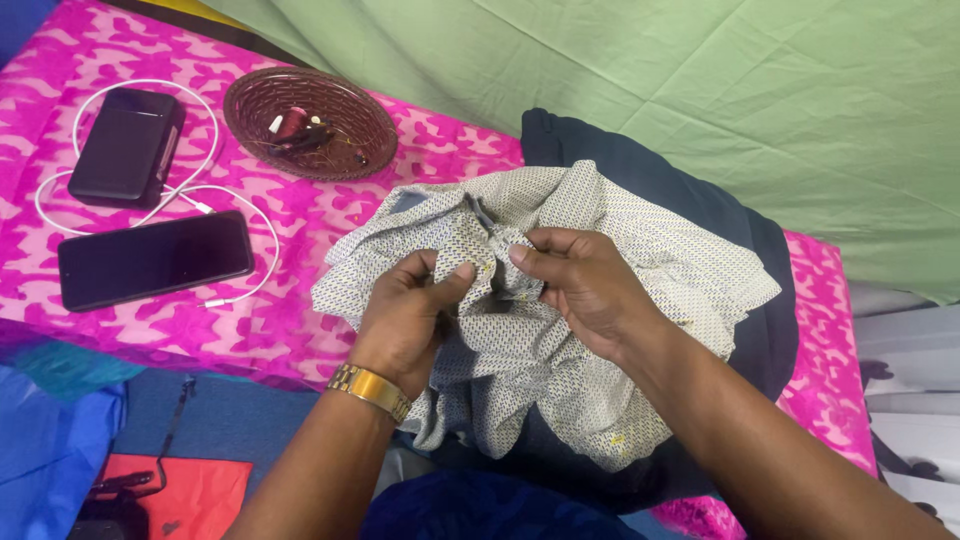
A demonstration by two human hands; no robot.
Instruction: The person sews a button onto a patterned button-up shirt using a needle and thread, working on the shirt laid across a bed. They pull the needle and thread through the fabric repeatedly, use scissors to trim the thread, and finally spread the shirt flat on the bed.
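Over the pink cloth point(300, 215), both hands point(405, 310) point(585, 285) pinch the patterned shirt point(560, 330).

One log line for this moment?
left hand: pinching shirt | right hand: pinching shirt | phone, bowl: untouched

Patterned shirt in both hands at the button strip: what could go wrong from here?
1. The left hand and right hand pinch the patterned shirt where it is bunched, so a button may meet the wrong hole.
2. The shirt's edge lies close to the white cable by the phone; a tug could drag them.
3. The gold watch might snag the loose fabric.
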